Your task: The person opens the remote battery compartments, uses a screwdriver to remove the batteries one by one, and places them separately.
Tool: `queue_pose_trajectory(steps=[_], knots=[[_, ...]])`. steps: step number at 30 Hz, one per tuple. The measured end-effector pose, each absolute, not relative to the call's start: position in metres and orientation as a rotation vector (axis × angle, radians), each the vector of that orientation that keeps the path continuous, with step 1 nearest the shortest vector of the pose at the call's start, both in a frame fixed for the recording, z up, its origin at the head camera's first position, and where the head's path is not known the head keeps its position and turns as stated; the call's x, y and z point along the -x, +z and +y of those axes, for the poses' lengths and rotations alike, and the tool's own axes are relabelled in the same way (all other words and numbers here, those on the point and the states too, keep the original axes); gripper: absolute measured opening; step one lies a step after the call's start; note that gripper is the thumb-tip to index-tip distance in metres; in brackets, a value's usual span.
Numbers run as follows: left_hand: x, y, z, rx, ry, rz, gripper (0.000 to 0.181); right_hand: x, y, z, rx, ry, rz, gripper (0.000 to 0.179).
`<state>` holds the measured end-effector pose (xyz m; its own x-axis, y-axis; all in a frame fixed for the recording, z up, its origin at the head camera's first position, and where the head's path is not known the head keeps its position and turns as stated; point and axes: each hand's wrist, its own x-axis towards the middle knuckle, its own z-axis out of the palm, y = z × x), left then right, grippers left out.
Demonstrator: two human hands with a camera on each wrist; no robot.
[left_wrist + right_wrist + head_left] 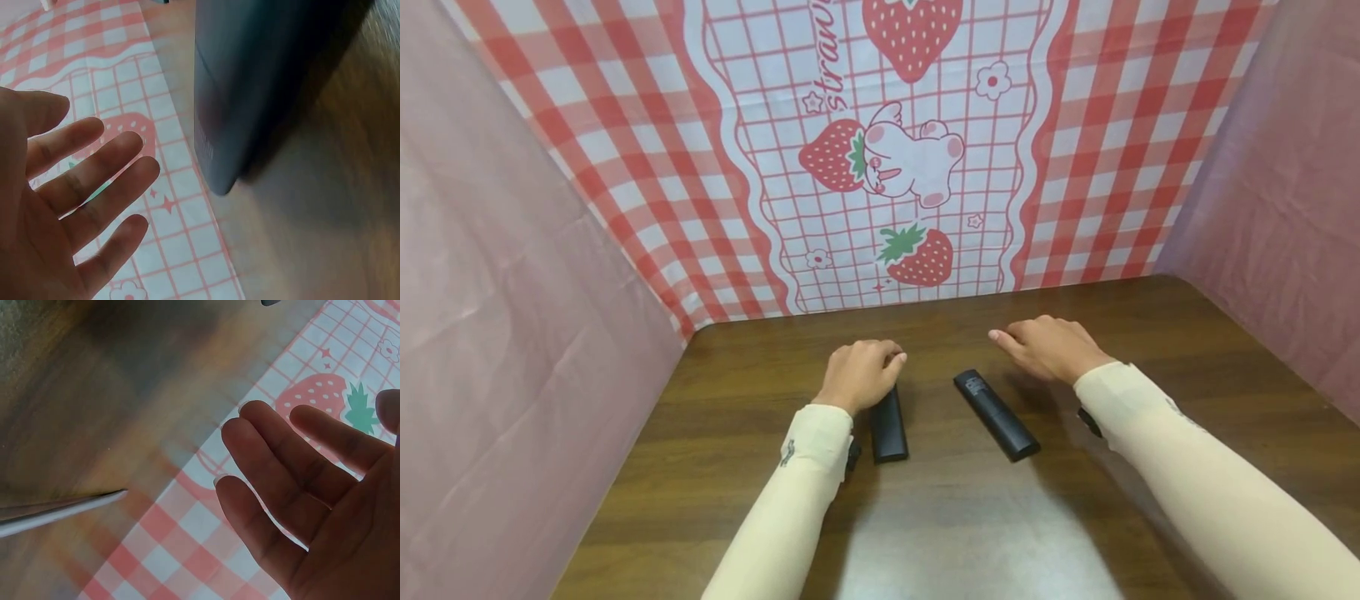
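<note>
Two black remote controls lie on the wooden table. My left hand is over the far end of the left remote and hides that part from the head view. In the left wrist view, its spread fingers hold nothing and stand apart from the remote. The right remote lies slanted, a printed label near its far end. Just beyond and to the right of it hovers my right hand, empty. Loosely extended fingers show in the right wrist view.
Behind the wooden table hangs a red-and-white checked cloth with strawberry prints. Pink fabric walls close off the left side and the right side. A table edge shows in the right wrist view.
</note>
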<state>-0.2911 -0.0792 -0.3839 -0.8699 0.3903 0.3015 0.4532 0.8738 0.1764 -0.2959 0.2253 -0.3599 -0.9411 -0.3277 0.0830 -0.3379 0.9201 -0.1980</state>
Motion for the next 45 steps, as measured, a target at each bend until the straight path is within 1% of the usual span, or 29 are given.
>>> queue_pose_trajectory(steps=[8, 25, 38, 45], knots=[[0.287, -0.388, -0.071, 0.633, -0.413, -2.791, 0.027, 0.289, -0.363, 0.223, -0.53, 0.324, -3.024, 0.067], [0.279, -0.391, -0.062, 0.644, -0.48, -2.841, 0.029, 0.276, -0.37, 0.215, -0.555, 0.31, -3.002, 0.051], [0.275, -0.396, -0.049, 0.656, -0.552, -2.83, 0.029, 0.268, -0.375, 0.216, -0.58, 0.276, -2.98, 0.05], [0.271, -0.396, -0.041, 0.66, -0.55, -2.828, 0.029, 0.264, -0.376, 0.215, -0.601, 0.315, -2.976, 0.044]])
